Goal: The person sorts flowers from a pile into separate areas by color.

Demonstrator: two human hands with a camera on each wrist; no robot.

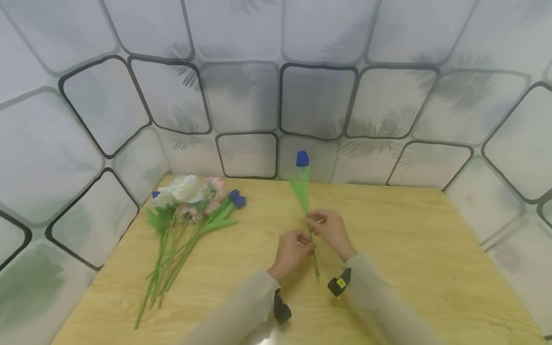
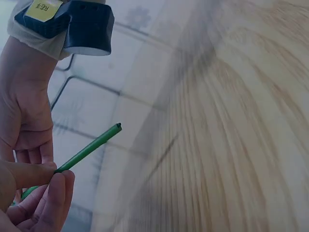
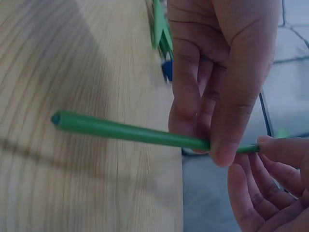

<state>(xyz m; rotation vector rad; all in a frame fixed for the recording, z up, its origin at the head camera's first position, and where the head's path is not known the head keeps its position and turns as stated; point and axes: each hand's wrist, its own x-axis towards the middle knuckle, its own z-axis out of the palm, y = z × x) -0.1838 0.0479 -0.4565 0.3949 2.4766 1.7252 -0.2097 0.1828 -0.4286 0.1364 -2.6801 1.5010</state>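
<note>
The left hand (image 1: 291, 253) and right hand (image 1: 333, 232) both pinch the stem (image 3: 120, 131) of a blue tulip (image 1: 304, 197) above the table (image 1: 414, 235) — right nearer the bloom (image 1: 303, 158). It looks light, probably springy and smooth — best held mid-stem, sparing the petals.

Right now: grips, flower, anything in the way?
Left grip and right grip: both pinching, right farther forward. Blue-headed, green-stemmed tulip: held by both. White, pink and blue flower pile: off left, not blocking.

The tulip bloom (image 1: 302, 159) is deep blue, its stem (image 3: 125, 131) green, the table (image 1: 409, 230) yellowish with wavy grain, the backdrop (image 1: 315, 103) pale grey (dark rounded outlines, faint fronds).
</note>
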